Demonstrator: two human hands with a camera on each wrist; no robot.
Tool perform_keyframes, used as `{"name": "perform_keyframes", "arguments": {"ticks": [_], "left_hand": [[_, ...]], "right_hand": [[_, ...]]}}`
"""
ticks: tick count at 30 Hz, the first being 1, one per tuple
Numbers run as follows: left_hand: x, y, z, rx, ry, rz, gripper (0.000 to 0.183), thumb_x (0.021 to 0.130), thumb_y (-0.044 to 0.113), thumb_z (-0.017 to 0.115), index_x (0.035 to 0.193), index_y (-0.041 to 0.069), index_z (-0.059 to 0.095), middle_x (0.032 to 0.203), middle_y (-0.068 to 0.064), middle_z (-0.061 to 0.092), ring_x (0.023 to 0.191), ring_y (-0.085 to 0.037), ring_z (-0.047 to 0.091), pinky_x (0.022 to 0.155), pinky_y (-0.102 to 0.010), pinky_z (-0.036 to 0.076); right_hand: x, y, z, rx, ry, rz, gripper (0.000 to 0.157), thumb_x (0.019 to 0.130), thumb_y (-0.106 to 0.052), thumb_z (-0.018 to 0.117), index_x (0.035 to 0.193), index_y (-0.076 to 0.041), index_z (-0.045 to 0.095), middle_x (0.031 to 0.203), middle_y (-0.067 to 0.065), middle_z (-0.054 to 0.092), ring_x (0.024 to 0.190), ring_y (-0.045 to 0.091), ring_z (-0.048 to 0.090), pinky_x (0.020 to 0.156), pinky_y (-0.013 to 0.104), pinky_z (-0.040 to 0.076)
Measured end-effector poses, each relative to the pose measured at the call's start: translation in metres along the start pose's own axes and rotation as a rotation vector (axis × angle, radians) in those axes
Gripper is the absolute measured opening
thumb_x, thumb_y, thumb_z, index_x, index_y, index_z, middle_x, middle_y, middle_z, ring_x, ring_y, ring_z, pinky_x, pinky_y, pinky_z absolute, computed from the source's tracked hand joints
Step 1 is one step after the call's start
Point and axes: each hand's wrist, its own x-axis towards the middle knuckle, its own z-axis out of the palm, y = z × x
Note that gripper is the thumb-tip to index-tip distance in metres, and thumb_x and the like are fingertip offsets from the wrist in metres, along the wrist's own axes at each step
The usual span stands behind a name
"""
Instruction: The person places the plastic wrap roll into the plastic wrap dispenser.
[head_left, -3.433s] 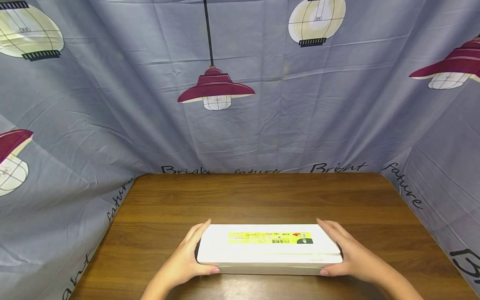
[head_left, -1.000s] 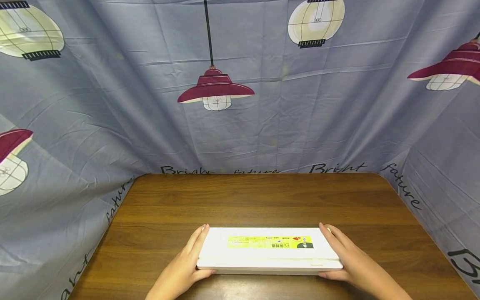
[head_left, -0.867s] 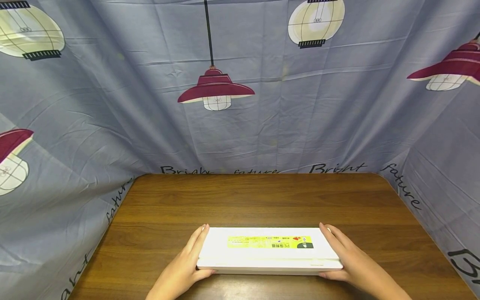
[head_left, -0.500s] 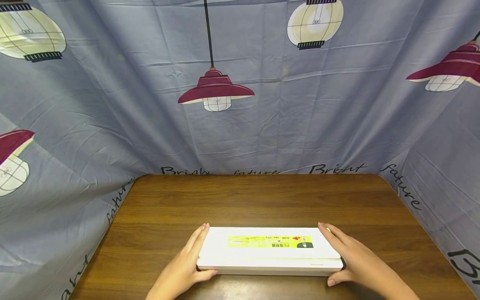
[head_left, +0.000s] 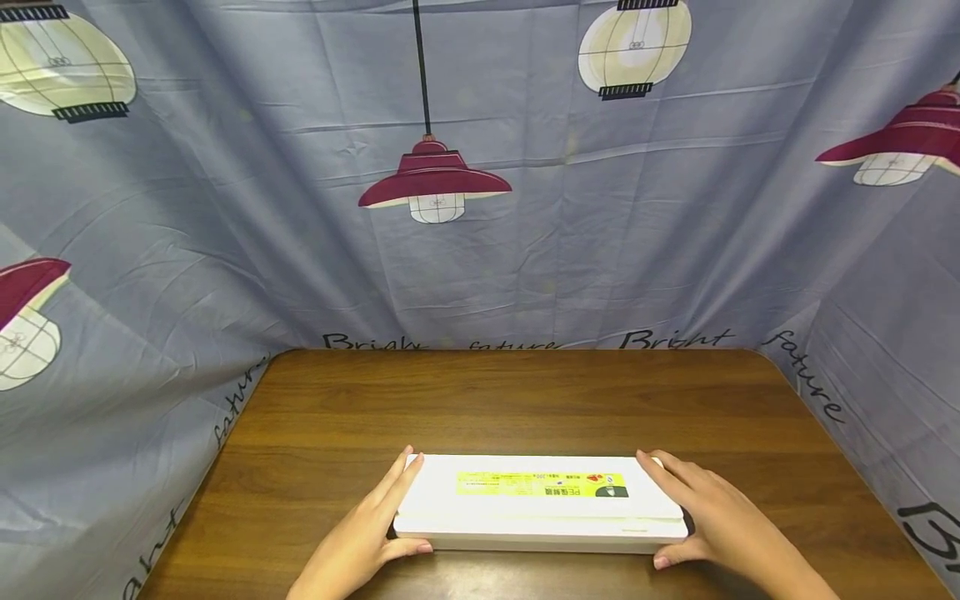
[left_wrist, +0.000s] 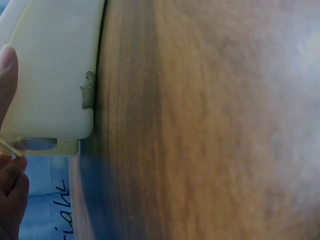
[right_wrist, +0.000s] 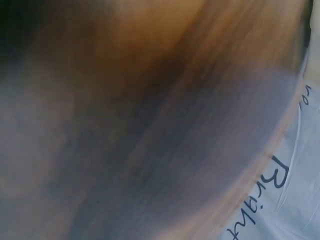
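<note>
A long white cling film dispenser box (head_left: 525, 510) with a yellow label, upside down to me, lies across the table's near side. My left hand (head_left: 362, 533) holds its left end, thumb along the front face and fingers round the end. In the left wrist view the thumb (left_wrist: 7, 75) lies over the pale box (left_wrist: 55, 85), which has a dark mark near its edge. At the right end my right hand (head_left: 720, 521) spans the box, fingertips at the back corner. Its thumb tip is at the front lower edge; firm contact there is unclear.
The brown wooden table (head_left: 517, 400) has rounded far corners. A grey-blue curtain (head_left: 300, 250) printed with lamps and lettering encloses its back and sides. The right wrist view shows mostly blurred table (right_wrist: 150, 125) and some curtain (right_wrist: 295, 200).
Compared with a second ago, my right thumb has slid outward and down from the box's front face, and that hand looks looser. The left hand shifted slightly. The box stays nearly in place.
</note>
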Motion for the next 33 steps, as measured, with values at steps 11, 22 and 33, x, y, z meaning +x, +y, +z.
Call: {"name": "perform_keyframes", "arguments": {"ticks": [11,22,33], "left_hand": [[-0.001,0.001,0.005,0.050,0.073,0.049,0.097,0.082,0.056,0.070,0.159,0.022,0.022,0.164,-0.012,0.023,0.137,-0.027,0.048,0.099,-0.042,0.051],[-0.001,0.000,0.007,0.097,0.092,0.052,0.101,0.081,0.054,0.074,0.159,0.019,0.022,0.166,-0.007,0.020,0.135,-0.025,0.050,0.097,-0.039,0.053],[-0.003,-0.001,0.007,0.150,0.105,0.087,0.096,0.079,0.053,0.073,0.158,0.029,0.025,0.162,-0.017,0.028,0.128,-0.029,0.057,0.093,-0.039,0.055]], "right_hand": [[-0.007,-0.008,0.002,0.019,-0.053,0.086,0.112,0.064,-0.073,0.073,0.155,-0.020,0.036,0.147,0.005,0.052,0.120,0.021,0.059,0.093,0.029,0.042],[-0.006,-0.012,-0.001,0.056,-0.088,0.130,0.111,0.068,-0.071,0.074,0.158,-0.023,0.029,0.154,0.005,0.045,0.124,0.025,0.057,0.088,0.047,0.051],[-0.006,-0.012,-0.001,0.032,-0.072,0.090,0.110,0.070,-0.070,0.074,0.157,-0.019,0.029,0.154,0.009,0.044,0.122,0.026,0.059,0.086,0.046,0.053]]}}
